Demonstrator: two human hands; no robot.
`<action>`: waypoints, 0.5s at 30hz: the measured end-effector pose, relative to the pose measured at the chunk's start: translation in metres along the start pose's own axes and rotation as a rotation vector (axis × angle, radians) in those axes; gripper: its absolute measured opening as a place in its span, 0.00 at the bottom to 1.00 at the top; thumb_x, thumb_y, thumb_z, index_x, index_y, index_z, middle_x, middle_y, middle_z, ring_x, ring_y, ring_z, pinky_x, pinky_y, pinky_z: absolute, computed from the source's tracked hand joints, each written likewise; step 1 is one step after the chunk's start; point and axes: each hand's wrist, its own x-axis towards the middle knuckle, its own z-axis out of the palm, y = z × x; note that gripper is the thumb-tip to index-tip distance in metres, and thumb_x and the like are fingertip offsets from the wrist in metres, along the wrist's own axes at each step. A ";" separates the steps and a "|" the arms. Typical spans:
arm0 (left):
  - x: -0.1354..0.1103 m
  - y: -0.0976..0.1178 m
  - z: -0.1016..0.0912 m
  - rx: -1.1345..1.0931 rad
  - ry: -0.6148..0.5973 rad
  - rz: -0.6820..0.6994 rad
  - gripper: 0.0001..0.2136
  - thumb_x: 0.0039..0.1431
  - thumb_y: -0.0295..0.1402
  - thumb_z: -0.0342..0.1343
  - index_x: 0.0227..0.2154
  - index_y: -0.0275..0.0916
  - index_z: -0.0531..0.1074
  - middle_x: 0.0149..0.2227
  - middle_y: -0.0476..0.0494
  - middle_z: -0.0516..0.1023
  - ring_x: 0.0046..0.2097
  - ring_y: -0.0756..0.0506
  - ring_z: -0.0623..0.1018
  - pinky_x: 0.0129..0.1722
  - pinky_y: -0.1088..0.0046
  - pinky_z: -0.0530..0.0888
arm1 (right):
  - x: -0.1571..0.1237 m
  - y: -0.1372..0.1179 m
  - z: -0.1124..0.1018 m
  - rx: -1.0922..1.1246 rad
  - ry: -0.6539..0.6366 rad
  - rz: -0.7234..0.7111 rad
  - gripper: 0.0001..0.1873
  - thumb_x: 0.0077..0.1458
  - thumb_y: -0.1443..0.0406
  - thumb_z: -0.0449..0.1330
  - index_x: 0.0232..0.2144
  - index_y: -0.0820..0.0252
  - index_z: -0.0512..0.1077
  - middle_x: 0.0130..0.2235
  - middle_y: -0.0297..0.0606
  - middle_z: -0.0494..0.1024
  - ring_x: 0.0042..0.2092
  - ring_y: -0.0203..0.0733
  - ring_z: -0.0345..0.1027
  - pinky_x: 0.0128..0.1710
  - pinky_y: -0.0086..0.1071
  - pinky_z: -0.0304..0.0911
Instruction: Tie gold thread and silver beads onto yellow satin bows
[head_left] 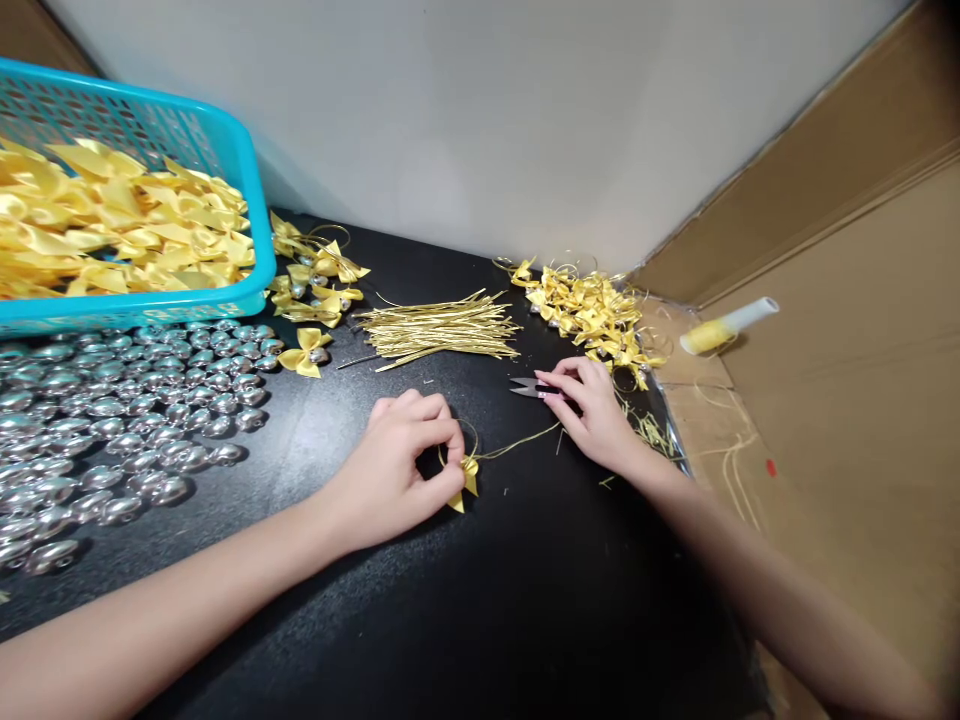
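Observation:
My left hand (pixel 411 465) pinches a small yellow ribbon bow (pixel 469 478) low over the black table. The fingers cover part of the bow. A loop of gold cord (pixel 517 445) comes out of it, and the loose ends stretch right toward my other hand. At the right, my right hand (pixel 589 408) has thumb and fingers closed on a pair of small thread snips (pixel 531 387), whose blades point left. Behind the snips lies a heap of finished-looking bows with gold loops (pixel 581 310). Thin cord scraps (pixel 652 432) lie beside my right wrist.
A turquoise basket (pixel 259 215) full of yellow bows stands at the back left. Many silver beads (pixel 157 400) spread before it. A bundle of gold cords (pixel 442 328) lies at the centre back. Cardboard (pixel 840 240) borders the right side, with a white-and-yellow tube (pixel 739 320).

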 end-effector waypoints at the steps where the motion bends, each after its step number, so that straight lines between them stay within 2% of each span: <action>1: 0.000 0.000 0.000 -0.002 -0.002 0.001 0.07 0.52 0.31 0.49 0.22 0.40 0.69 0.28 0.48 0.70 0.34 0.45 0.66 0.38 0.63 0.59 | -0.001 -0.007 -0.002 -0.001 0.029 -0.002 0.14 0.60 0.64 0.55 0.48 0.53 0.72 0.47 0.45 0.68 0.51 0.50 0.60 0.52 0.50 0.57; 3: -0.001 0.000 0.000 -0.006 -0.008 0.005 0.07 0.53 0.31 0.50 0.23 0.40 0.69 0.28 0.49 0.70 0.34 0.45 0.66 0.38 0.64 0.59 | -0.002 -0.029 -0.005 0.038 0.075 -0.049 0.14 0.58 0.65 0.57 0.47 0.55 0.71 0.50 0.46 0.68 0.53 0.51 0.59 0.54 0.49 0.55; 4: -0.001 0.000 -0.001 -0.009 -0.008 0.009 0.07 0.53 0.31 0.50 0.23 0.40 0.70 0.28 0.49 0.70 0.34 0.45 0.66 0.38 0.64 0.59 | -0.002 -0.042 -0.005 0.102 0.048 -0.108 0.13 0.57 0.65 0.58 0.45 0.55 0.71 0.48 0.44 0.70 0.52 0.49 0.61 0.54 0.46 0.55; 6: -0.001 0.000 -0.001 -0.015 -0.005 0.016 0.07 0.54 0.32 0.50 0.24 0.40 0.70 0.28 0.48 0.70 0.35 0.44 0.66 0.38 0.64 0.59 | -0.001 -0.067 -0.005 0.270 -0.145 -0.235 0.11 0.57 0.66 0.58 0.44 0.55 0.69 0.44 0.40 0.74 0.48 0.43 0.66 0.51 0.40 0.57; 8: -0.002 0.001 -0.002 -0.014 -0.004 0.020 0.07 0.54 0.32 0.50 0.24 0.40 0.70 0.29 0.48 0.71 0.36 0.44 0.66 0.39 0.64 0.59 | 0.003 -0.085 -0.003 0.317 -0.271 -0.218 0.09 0.57 0.67 0.57 0.42 0.57 0.68 0.40 0.38 0.75 0.43 0.40 0.67 0.46 0.37 0.58; 11: -0.002 0.000 -0.003 -0.005 -0.008 0.017 0.07 0.55 0.32 0.51 0.24 0.40 0.71 0.29 0.48 0.71 0.36 0.45 0.67 0.39 0.64 0.59 | 0.008 -0.094 0.001 0.241 -0.352 -0.140 0.06 0.56 0.68 0.57 0.39 0.59 0.68 0.34 0.35 0.75 0.37 0.39 0.65 0.42 0.36 0.54; 15: -0.003 -0.001 -0.002 -0.011 -0.007 0.014 0.07 0.54 0.32 0.51 0.25 0.41 0.72 0.28 0.49 0.71 0.36 0.45 0.66 0.38 0.65 0.59 | 0.011 -0.091 0.002 0.176 -0.395 -0.109 0.02 0.57 0.67 0.59 0.34 0.60 0.72 0.31 0.34 0.74 0.35 0.38 0.62 0.41 0.36 0.49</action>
